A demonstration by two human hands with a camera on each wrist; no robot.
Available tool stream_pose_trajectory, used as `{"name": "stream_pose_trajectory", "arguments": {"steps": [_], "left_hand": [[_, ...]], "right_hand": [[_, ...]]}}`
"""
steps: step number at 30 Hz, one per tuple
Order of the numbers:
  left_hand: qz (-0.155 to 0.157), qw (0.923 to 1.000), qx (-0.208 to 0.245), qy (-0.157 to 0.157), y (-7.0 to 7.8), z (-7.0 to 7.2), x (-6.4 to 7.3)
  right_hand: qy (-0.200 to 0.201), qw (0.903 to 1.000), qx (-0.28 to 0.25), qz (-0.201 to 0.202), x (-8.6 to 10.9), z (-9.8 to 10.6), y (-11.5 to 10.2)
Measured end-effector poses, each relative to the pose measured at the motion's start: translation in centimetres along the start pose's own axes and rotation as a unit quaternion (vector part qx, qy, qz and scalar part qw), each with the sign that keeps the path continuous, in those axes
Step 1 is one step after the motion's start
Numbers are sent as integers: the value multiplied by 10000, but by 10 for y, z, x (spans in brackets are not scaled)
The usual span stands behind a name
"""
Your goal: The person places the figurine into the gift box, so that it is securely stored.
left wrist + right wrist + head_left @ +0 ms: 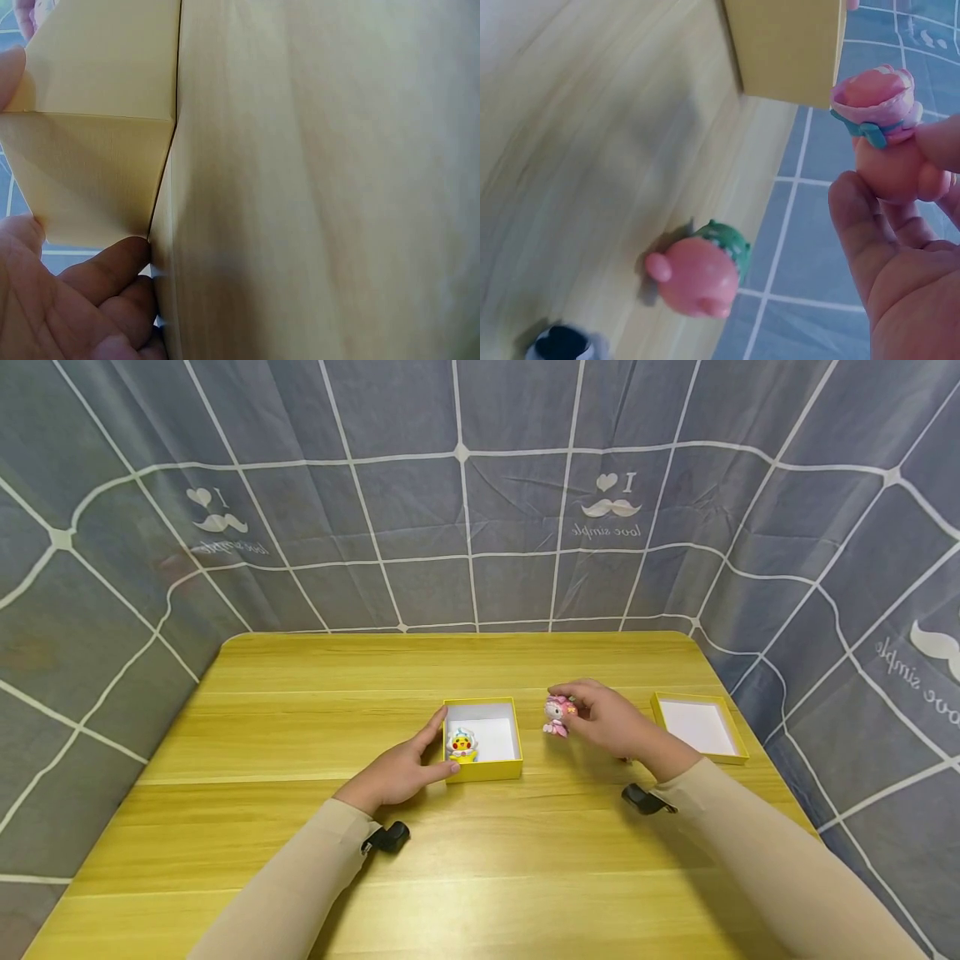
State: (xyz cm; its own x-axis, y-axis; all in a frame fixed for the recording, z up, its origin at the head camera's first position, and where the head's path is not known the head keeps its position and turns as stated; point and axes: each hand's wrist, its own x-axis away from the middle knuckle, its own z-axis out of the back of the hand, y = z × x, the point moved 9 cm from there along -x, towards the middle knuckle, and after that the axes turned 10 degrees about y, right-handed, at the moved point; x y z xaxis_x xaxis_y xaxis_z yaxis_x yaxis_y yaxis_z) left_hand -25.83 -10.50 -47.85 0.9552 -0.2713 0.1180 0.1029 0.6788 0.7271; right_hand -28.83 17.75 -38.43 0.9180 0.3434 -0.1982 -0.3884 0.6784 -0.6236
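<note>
A yellow open box (484,772) with a white inside sits on the table. Inside it, at the front left, stands a yellow figurine (462,745) with a white-and-blue hood. My left hand (401,770) holds the box by its left side, thumb at the front wall and fingers along the left wall. To the right of the box, my right hand (604,717) pinches a small pink figurine (556,713) above the table. In the right wrist view this pink figurine (889,161) shows a petal-like hood and a teal bow; fingers and thumb cover part of its body.
A shallow yellow lid (701,727) with a white inside lies at the right. Under my right hand, a pink figurine with a green top (701,270) and a white-and-black object (562,343), partly cut off, are on the table. Grey checked curtains (420,510) surround the wooden table (315,668).
</note>
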Motion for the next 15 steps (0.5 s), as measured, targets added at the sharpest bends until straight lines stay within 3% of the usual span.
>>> {"name": "stream_pose_trajectory", "arguments": {"steps": [9, 15], "left_hand": [[-6, 10000, -26, 8, 1, 0, 0], [-4, 10000, 6, 5, 1, 1, 0]], "right_hand": [[-80, 9999, -48, 89, -8, -8, -14], [-21, 9992, -189, 354, -14, -14, -26]]}}
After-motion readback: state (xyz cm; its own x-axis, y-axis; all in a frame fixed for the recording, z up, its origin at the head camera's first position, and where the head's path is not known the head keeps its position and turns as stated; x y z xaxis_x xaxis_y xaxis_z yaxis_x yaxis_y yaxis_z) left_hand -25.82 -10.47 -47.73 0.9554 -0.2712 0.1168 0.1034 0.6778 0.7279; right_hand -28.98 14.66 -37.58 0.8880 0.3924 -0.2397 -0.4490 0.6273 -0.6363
